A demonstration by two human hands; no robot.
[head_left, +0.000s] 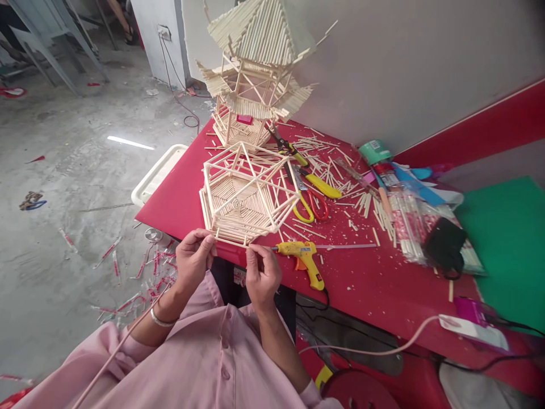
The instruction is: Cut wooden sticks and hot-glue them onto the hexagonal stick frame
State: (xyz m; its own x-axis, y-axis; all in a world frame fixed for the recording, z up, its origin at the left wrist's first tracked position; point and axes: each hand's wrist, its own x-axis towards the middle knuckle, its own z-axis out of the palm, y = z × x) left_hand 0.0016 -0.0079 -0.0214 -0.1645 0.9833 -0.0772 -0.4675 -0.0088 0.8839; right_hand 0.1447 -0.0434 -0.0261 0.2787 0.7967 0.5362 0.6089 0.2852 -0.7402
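Observation:
At the table's front edge, my left hand [195, 257] and my right hand [263, 274] are both closed in a pinch. Between them they hold the two ends of a thin wooden stick [232, 242], with short stick pieces standing near its ends. Just beyond my fingers sits a hexagonal frame of wooden sticks [240, 193] on a floor of sticks laid in rings. Whether the held stick touches that frame, I cannot tell. A yellow glue gun [303, 250] lies to the right of my right hand, its nozzle pointing towards it.
Behind the frame rises a tiered stick pagoda [259, 74]. Yellow-handled pliers [293, 153], scissors [309, 204] and loose sticks [332, 165] cover the table's middle. Bagged sticks [409, 227], a green sheet [506, 221] and a white power strip [472, 331] lie at right.

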